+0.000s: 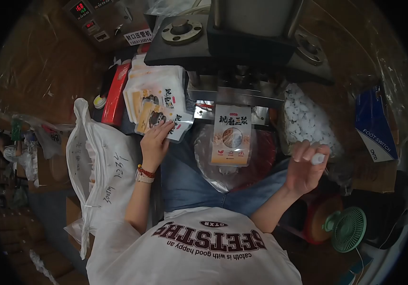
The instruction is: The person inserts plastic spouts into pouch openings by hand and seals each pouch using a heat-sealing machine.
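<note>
My left hand [155,147] is at the lower edge of a printed plastic pouch [156,116], its fingers over the front and its thumb hidden. That pouch overlaps a stack of similar white and orange pouches [135,78]. My right hand [306,168] is raised at the right, its fingers closed on a small white plastic spout [317,158]. Between the hands, another printed pouch [231,152] hangs with its top edge at the metal jaws of a press machine [235,95]. Below it sits a round tray [265,156] wrapped in clear plastic.
A bag of white spouts [308,116] lies right of the machine. A red box [115,95] and a large white sack [113,166] stand left. A blue foot-switch box [376,126], a green fan [349,229] and a control panel [87,21] are around me.
</note>
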Tool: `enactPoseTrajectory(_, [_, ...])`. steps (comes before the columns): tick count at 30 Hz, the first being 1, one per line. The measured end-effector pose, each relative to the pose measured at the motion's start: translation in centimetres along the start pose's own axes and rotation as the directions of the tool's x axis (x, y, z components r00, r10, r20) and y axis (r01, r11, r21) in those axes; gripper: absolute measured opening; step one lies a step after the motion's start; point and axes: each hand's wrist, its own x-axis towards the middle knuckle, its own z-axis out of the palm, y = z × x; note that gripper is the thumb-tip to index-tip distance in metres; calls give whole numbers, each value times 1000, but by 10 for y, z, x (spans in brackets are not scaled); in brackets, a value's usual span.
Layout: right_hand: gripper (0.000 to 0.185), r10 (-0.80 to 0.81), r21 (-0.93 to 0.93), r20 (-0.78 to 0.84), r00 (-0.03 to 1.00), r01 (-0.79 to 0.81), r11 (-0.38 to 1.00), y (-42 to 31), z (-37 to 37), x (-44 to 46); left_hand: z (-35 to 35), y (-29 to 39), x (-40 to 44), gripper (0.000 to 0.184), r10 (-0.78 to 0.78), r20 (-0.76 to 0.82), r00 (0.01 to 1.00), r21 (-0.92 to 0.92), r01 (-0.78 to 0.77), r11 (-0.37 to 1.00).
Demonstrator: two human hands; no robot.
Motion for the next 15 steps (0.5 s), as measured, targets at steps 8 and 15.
enactPoseTrajectory(8, [33,416,-494,-35,909,-378,783,44,60,-32,-16,61,-1,42,-189,-117,975,-525,100,845])
enactPoseTrajectory(15, [37,351,-882,422,836,289,374,34,63,-3,-45,91,11,45,95,-82,992,-367,-118,923])
